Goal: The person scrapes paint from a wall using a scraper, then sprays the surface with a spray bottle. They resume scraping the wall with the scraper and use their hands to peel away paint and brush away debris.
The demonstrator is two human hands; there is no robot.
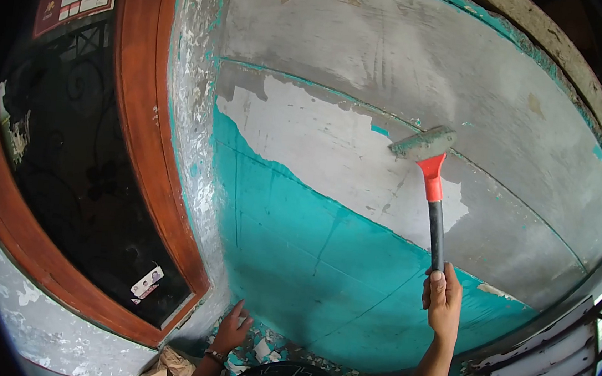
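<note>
The scraper (431, 178) has its blade at the upper right edge of the pale patch (313, 132), the right hand (443, 295) wrapped round its handle, below the patch. Teal paint (275, 236) borders the patch below; the left hand (231, 330), holding nothing, fingers loosely parted, is lower still. Scraping seems under way; another stroke would call for a firm grip and a flat blade.

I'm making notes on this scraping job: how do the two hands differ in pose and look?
The right hand grips the scraper by its handle; the left hand shows nothing in its grasp.
The right hand is closed, while the left hand is open.
The left hand has a band at its wrist; the right hand's wrist is bare.
Both are ungloved.
</note>
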